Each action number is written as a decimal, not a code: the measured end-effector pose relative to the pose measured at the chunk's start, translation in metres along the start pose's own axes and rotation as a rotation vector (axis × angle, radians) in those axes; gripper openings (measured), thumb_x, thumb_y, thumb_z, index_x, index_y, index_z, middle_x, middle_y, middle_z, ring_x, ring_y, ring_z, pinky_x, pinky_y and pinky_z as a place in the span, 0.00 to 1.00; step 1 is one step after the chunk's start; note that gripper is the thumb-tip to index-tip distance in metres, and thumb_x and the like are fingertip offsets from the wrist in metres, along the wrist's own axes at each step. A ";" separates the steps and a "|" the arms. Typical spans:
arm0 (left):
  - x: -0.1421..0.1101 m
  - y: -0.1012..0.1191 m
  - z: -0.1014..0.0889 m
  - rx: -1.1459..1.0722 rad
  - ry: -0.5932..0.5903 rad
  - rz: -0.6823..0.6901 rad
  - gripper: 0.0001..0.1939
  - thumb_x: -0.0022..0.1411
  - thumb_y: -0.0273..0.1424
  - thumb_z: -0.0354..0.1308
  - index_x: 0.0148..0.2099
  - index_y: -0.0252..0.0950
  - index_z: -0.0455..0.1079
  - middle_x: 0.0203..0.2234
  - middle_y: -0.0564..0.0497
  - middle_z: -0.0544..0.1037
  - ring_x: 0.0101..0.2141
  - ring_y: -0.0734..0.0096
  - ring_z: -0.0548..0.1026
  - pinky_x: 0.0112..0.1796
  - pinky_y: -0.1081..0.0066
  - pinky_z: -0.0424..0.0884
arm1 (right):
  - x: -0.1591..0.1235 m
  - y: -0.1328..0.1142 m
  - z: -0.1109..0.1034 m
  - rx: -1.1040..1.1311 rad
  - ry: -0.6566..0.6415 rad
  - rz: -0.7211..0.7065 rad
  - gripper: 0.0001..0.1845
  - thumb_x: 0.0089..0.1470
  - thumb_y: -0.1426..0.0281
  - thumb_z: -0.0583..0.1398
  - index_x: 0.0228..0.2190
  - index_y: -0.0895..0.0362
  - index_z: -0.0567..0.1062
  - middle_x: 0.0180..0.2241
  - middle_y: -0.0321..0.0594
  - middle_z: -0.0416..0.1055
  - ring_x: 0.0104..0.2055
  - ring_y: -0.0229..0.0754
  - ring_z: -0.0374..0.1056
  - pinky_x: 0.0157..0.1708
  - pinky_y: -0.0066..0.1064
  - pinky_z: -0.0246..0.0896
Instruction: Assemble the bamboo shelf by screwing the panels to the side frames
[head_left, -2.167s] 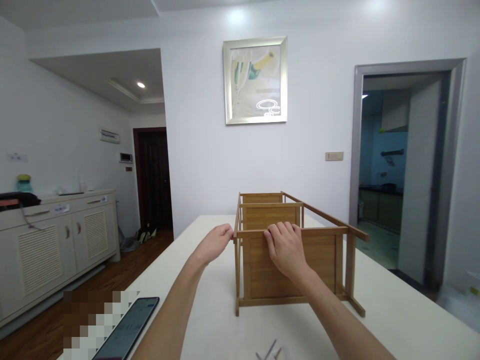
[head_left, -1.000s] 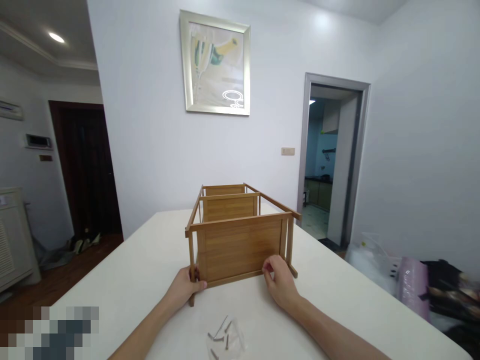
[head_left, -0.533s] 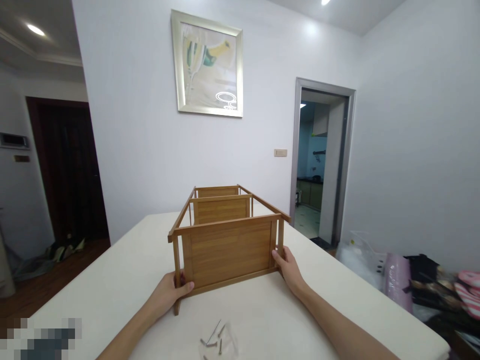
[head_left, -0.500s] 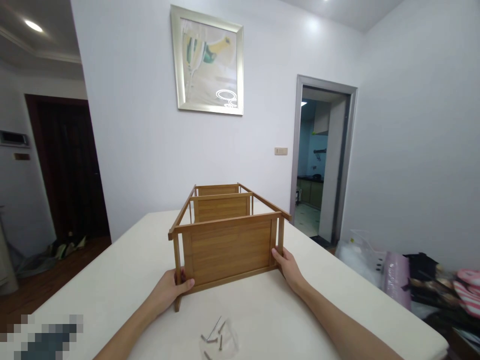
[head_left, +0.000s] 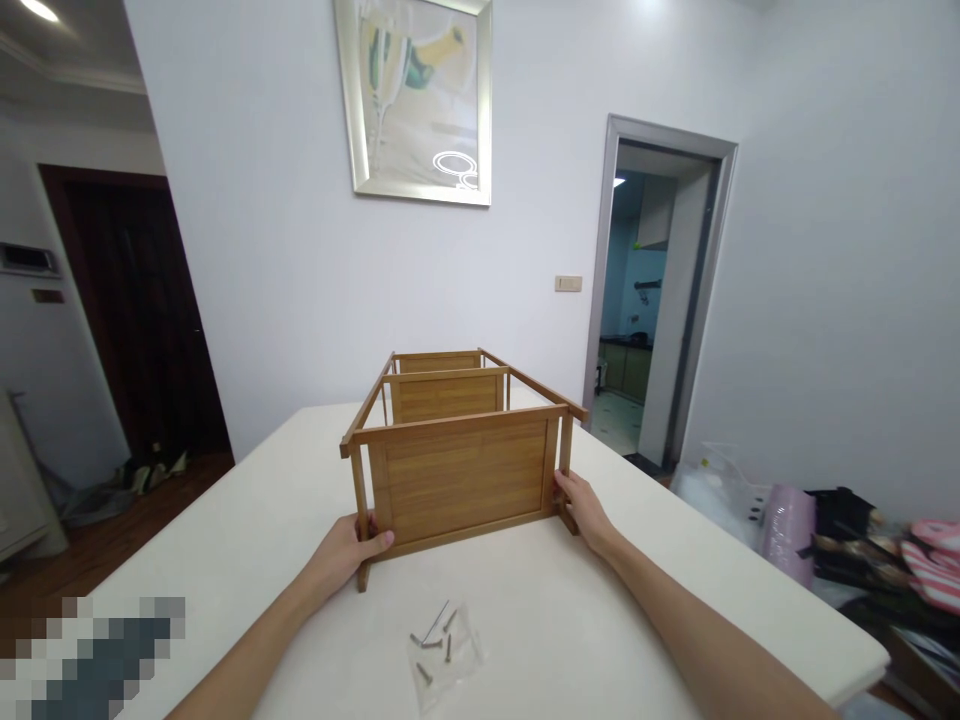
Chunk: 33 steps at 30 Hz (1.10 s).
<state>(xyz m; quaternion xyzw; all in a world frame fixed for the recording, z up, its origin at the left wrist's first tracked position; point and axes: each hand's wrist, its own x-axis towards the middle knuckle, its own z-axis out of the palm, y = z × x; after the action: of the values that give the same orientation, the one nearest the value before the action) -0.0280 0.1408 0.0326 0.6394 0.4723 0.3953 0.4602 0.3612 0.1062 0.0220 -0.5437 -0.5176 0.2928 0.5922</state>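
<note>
A brown wooden shelf rack (head_left: pixel 465 480) lies on its side on the white table, one shelf panel facing me and two more behind it. My left hand (head_left: pixel 349 550) is closed round the lower left leg, its thumb against the panel's corner. At the opposite side my right hand (head_left: pixel 585 510) grips the right leg near the panel edge, fingers partly hidden behind the wood. Between my forearms lies a small clear plastic bag (head_left: pixel 461 660) with several screws (head_left: pixel 448 648) and a thin hex key (head_left: pixel 436 622) on or in it.
The white table (head_left: pixel 240 560) reaches to the wall. A framed picture (head_left: pixel 420 100) hangs above, and a doorway (head_left: pixel 630 300) opens at the right. Bags and a pink roll (head_left: pixel 789 535) are piled on the floor right of the table. A dark door (head_left: pixel 135 310) stands at left.
The view has tilted down a little, so the wall things sit higher and more of the plastic bag shows. Both hands keep hold of the rack; my right hand's fingers sit slightly differently at the leg.
</note>
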 end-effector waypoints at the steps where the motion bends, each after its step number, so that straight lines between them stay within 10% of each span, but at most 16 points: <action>1: 0.000 -0.001 0.000 0.000 -0.006 0.005 0.23 0.36 0.47 0.71 0.29 0.35 0.71 0.24 0.49 0.78 0.34 0.55 0.77 0.38 0.63 0.72 | 0.000 -0.003 -0.004 0.006 -0.040 0.014 0.19 0.50 0.52 0.57 0.27 0.56 0.70 0.28 0.39 0.70 0.33 0.44 0.65 0.34 0.34 0.60; 19: 0.003 -0.005 -0.004 -0.021 -0.047 0.007 0.24 0.37 0.47 0.71 0.30 0.35 0.72 0.27 0.48 0.79 0.34 0.55 0.77 0.38 0.63 0.72 | 0.001 -0.017 -0.020 0.313 -0.411 0.191 0.20 0.40 0.61 0.71 0.36 0.58 0.79 0.39 0.47 0.79 0.46 0.54 0.73 0.52 0.44 0.65; 33: -0.002 0.002 -0.003 -0.048 -0.060 -0.007 0.27 0.32 0.47 0.73 0.31 0.35 0.74 0.30 0.46 0.81 0.36 0.53 0.77 0.39 0.62 0.73 | 0.000 -0.014 -0.017 0.322 -0.392 0.184 0.28 0.28 0.70 0.74 0.36 0.58 0.77 0.39 0.45 0.78 0.45 0.53 0.74 0.48 0.42 0.69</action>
<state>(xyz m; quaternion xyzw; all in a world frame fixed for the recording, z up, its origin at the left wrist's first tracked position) -0.0308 0.1395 0.0349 0.6382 0.4507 0.3855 0.4909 0.3743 0.0973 0.0373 -0.4202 -0.5177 0.5236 0.5303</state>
